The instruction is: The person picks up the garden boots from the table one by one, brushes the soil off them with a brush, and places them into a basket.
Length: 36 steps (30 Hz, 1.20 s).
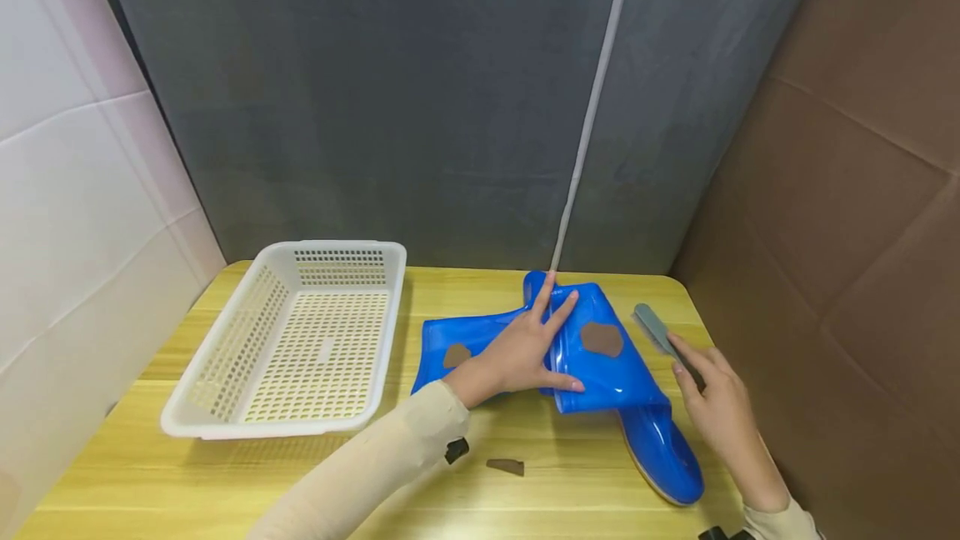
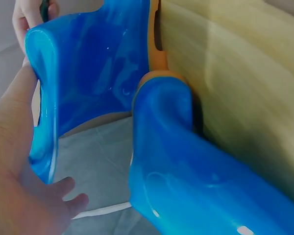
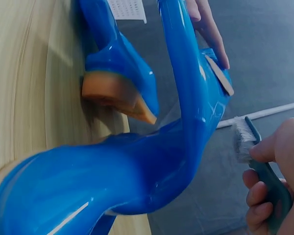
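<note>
Blue rain boot [image 1: 633, 387], glossy and rubbery with a rounded brown patch [image 1: 602, 339] on its wide shaft [image 1: 611, 377], sits between the hands, the left hand [image 1: 521, 352] resting splayed fingers near the rim; the right hand [image 1: 720, 402], apart from the left, grips a grey-green brush [image 1: 654, 327] with pale bristles [image 3: 243, 142] just beside the shaft; another shiny blue boot [image 1: 476, 327] lies partly behind the left hand.

2 boots [image 1: 611, 386], lower centre: glossy, smooth, rubber-looking. Brush [image 1: 652, 326], lower right: plastic-looking handle, rough bristles [image 3: 242, 142]. Basket [image 1: 262, 431], lower left: perforated plastic, semi-matt. Worktop [image 1: 585, 498], bottom: wood-grain, slight sheen.
</note>
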{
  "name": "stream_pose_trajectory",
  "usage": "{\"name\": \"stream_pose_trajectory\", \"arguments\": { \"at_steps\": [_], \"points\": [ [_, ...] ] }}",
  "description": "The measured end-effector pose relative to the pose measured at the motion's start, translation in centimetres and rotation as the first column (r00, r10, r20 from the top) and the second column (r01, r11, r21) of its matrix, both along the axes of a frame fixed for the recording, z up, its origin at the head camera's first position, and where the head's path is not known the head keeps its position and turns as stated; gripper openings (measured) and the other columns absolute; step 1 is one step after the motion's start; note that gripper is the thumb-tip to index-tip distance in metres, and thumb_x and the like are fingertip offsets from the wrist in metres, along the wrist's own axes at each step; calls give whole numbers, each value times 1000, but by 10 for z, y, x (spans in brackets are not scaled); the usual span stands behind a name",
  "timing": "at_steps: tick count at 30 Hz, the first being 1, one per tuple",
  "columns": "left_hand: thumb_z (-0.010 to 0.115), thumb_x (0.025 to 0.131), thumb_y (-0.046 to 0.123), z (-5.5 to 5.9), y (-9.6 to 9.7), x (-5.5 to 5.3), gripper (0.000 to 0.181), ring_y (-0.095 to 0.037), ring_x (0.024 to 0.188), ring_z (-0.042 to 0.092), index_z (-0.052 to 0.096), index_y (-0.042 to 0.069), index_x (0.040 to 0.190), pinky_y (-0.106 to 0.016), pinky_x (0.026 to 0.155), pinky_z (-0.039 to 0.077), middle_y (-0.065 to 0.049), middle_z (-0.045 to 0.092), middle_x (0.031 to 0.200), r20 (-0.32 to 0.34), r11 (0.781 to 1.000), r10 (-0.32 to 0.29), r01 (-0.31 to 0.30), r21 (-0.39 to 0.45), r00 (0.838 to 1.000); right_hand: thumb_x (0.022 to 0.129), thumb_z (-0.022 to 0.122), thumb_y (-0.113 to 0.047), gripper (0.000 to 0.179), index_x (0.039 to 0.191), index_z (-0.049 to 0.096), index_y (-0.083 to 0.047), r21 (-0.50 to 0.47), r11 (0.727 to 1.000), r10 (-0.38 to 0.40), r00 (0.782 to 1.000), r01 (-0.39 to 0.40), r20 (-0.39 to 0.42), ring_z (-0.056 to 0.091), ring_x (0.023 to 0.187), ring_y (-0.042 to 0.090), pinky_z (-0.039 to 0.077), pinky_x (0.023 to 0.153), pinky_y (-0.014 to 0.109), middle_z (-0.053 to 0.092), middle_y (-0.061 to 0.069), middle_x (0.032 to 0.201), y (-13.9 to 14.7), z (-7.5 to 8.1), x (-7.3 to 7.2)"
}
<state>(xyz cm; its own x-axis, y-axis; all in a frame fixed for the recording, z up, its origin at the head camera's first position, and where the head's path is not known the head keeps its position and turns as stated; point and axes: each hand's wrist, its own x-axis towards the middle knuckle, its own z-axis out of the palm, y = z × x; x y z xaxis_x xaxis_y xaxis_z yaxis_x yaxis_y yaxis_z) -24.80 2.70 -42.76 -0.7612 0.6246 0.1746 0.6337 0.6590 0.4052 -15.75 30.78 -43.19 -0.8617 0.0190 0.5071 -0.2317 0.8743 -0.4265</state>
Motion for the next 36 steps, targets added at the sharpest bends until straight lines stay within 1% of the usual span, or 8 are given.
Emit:
{"name": "stream_pose_trajectory", "arguments": {
  "at_steps": [5,9,16,19,23,30,33,36],
  "points": [
    [72,72,70,-9,-2,3,122,-44,145,37,-14,43,154,-52,104,51,5,-41,158,62,996,3,-9,93,998,94,64,-6,45,137,61,-19,4,999,35,999,-35,-30,43,68,11,32,53,22,62,11,98,-10,2,0],
    [73,74,67,-14,-5,6,122,-45,146,35,-15,44,154,-56,105,48,4,-36,161,94,992,-4,-8,124,996,93,65,-5,45,137,61,-18,12,998,60,998,-59,-35,44,67,9,33,52,21,61,11,96,-14,3,0],
    [72,75,67,-19,-10,9,120,-44,150,26,-17,47,152,-58,110,42,2,-31,163,127,992,-3,-13,127,992,95,63,-8,46,139,59,-22,20,995,96,995,-96,-17,40,64,4,36,51,20,58,5,94,-18,3,0],
    [71,75,68,-21,-12,11,120,-44,151,23,-18,47,152,-59,112,40,4,-31,163,145,993,2,-19,118,989,94,65,-7,47,139,59,-22,41,993,113,993,-112,-20,39,66,4,36,52,20,57,3,93,-19,1,-2],
    [71,75,68,-23,-13,13,121,-44,151,22,-19,46,152,-59,113,38,3,-30,163,149,993,-1,-17,114,989,92,68,-6,50,138,60,-22,68,989,137,990,-135,-33,39,67,4,35,53,19,58,1,93,-20,0,-3],
    [74,71,68,-27,-14,15,127,-44,152,21,-19,43,153,-58,113,38,-3,-23,166,123,996,12,-22,82,992,91,69,-6,52,138,60,-25,94,985,146,989,-144,-16,41,68,4,37,53,18,57,0,95,-22,-3,-3],
    [75,71,68,-30,-14,16,127,-44,152,21,-20,44,153,-58,112,40,-5,-21,167,137,996,15,-27,87,991,90,69,-6,52,137,61,-26,105,985,140,990,-137,-17,41,68,4,36,53,18,58,-1,95,-22,-3,-2],
    [74,71,68,-32,-15,16,126,-45,151,23,-20,47,152,-58,109,42,-4,-20,167,162,994,18,-35,103,987,90,70,-6,52,136,61,-27,112,985,136,991,-134,-14,42,68,4,36,53,18,58,-1,94,-22,-4,-2]
  ]
}}
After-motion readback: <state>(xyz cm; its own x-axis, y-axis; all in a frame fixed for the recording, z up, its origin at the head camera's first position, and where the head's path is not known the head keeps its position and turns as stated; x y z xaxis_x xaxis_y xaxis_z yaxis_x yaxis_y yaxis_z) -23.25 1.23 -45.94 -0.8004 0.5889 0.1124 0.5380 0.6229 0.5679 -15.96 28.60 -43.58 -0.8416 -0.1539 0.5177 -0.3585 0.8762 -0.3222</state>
